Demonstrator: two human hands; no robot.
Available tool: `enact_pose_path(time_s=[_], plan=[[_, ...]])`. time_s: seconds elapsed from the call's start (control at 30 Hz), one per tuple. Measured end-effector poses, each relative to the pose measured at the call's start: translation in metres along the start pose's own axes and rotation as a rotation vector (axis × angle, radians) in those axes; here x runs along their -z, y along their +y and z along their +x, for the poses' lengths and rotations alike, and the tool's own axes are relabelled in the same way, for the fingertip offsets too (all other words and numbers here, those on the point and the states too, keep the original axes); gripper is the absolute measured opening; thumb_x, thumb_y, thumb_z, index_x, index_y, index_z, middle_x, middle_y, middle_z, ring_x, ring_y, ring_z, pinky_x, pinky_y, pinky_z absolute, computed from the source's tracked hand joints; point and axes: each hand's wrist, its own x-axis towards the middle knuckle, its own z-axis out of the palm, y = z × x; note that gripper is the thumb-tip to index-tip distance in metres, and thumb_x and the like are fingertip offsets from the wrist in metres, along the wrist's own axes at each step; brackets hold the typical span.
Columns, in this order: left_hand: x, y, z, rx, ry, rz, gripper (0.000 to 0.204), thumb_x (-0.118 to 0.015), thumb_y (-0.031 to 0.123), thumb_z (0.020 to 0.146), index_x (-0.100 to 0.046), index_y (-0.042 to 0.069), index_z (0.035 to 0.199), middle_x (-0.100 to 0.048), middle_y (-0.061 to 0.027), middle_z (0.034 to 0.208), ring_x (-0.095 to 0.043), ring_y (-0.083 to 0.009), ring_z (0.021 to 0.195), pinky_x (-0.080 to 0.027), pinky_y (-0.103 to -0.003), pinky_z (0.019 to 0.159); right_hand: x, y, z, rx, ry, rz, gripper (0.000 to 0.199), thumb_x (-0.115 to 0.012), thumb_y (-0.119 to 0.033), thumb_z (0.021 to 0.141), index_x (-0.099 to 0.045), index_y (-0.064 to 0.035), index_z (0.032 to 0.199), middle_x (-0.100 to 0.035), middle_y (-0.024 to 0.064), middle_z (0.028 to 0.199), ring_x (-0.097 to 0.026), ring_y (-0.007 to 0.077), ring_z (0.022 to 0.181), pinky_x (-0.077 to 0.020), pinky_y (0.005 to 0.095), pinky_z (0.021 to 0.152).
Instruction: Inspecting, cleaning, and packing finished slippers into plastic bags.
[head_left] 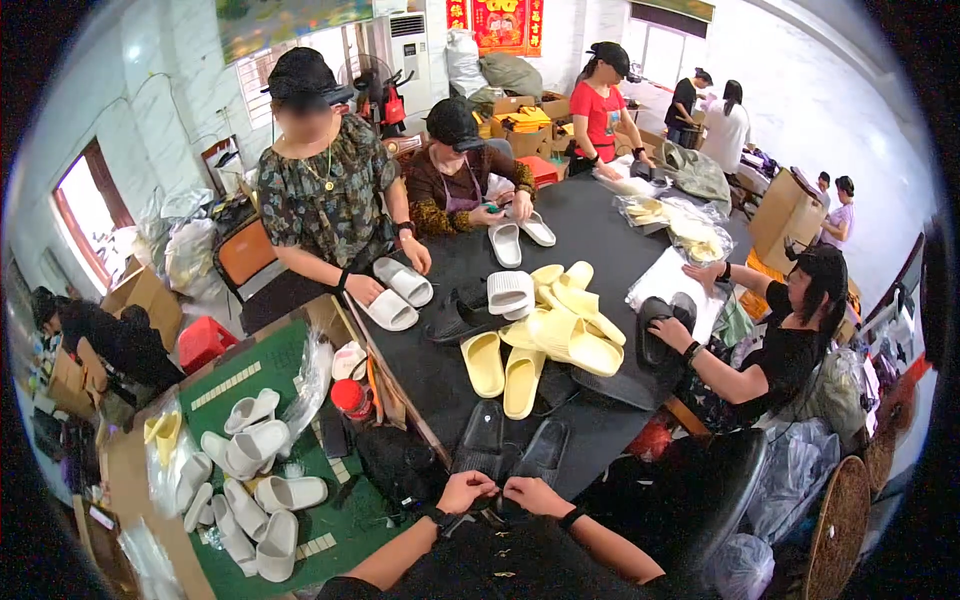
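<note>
- The left hand [466,491] and right hand [534,495] meet at the near table edge, fingers curled in, knuckles almost touching; each forearm rises from the lower edge, angled inward, with a dark band at the wrist.
- Both grips are pinched shut over something small and dark between them; what it is cannot be told.
- Just beyond the fingertips lie 2 black slippers: the left black slipper [482,438] and the right black slipper [543,450], side by side, long axes running away from the person, the right one leaning slightly rightward at its far end.
- They rest on the black table [590,225], near its closest edge.
- Farther out sits a heap of yellow slippers [545,335], with a white slipper [510,291] propped against it.
- To the left, a green mat [290,365] carries a cluster of white slippers [255,480].
- Other people sit around the table; one person's hands [385,275] rest on a white pair.
</note>
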Motion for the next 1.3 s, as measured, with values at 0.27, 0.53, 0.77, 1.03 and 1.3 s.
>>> enact_pose_path(time_s=[0.27, 0.53, 0.77, 1.03, 1.3], plan=[[0.005, -0.006, 0.009, 0.038, -0.077, -0.028, 0.012, -0.066, 0.003, 0.08, -0.061, -0.003, 0.088, -0.065, -0.0073, 0.082, -0.061, -0.0115, 0.074, -0.049, -0.023, 0.066, 0.001, -0.002, 0.001, 0.014, -0.014, -0.026, 0.016, -0.056, -0.019, 0.085, -0.058, -0.0044, 0.09, -0.062, 0.0148, 0.08, -0.062, 0.0333, 0.074, -0.0481, 0.0379, 0.064], [0.01, -0.008, 0.004, 0.051, -0.024, -0.039, 0.011, -0.068, 0.004, 0.079, -0.062, -0.004, 0.084, -0.066, -0.0106, 0.09, -0.061, -0.0121, 0.075, -0.049, -0.025, 0.069, -0.005, -0.002, 0.005, 0.048, -0.052, -0.098, 0.016, -0.055, -0.021, 0.085, -0.058, -0.0053, 0.089, -0.063, 0.0143, 0.079, -0.061, 0.034, 0.075, -0.0481, 0.0402, 0.064], [0.005, 0.016, -0.002, 0.112, -0.044, 0.054, 0.01, -0.067, 0.003, 0.079, -0.061, -0.004, 0.083, -0.065, -0.0111, 0.088, -0.059, -0.0131, 0.073, -0.049, -0.027, 0.069, -0.012, 0.002, 0.009, 0.052, -0.04, -0.105, 0.017, -0.056, -0.022, 0.084, -0.058, -0.0054, 0.086, -0.062, 0.0145, 0.076, -0.061, 0.0339, 0.072, -0.047, 0.04, 0.061], [0.017, -0.027, 0.006, -0.006, -0.05, -0.081, 0.01, -0.067, 0.001, 0.078, -0.061, -0.003, 0.085, -0.065, -0.0102, 0.089, -0.061, -0.0133, 0.077, -0.05, -0.027, 0.07, -0.008, -0.006, 0.008, 0.052, -0.008, -0.036, 0.016, -0.057, -0.021, 0.083, -0.059, -0.0053, 0.085, -0.061, 0.0141, 0.075, -0.061, 0.0332, 0.071, -0.0468, 0.039, 0.061], [0.012, -0.025, 0.003, -0.043, -0.015, -0.06, 0.011, -0.066, 0.003, 0.08, -0.059, -0.004, 0.084, -0.065, -0.0089, 0.087, -0.06, -0.012, 0.074, -0.049, -0.026, 0.067, -0.006, -0.007, 0.004, -0.001, 0.018, -0.01, 0.016, -0.056, -0.023, 0.082, -0.059, -0.0073, 0.084, -0.062, 0.0139, 0.073, -0.06, 0.0342, 0.069, -0.0476, 0.0408, 0.061]])
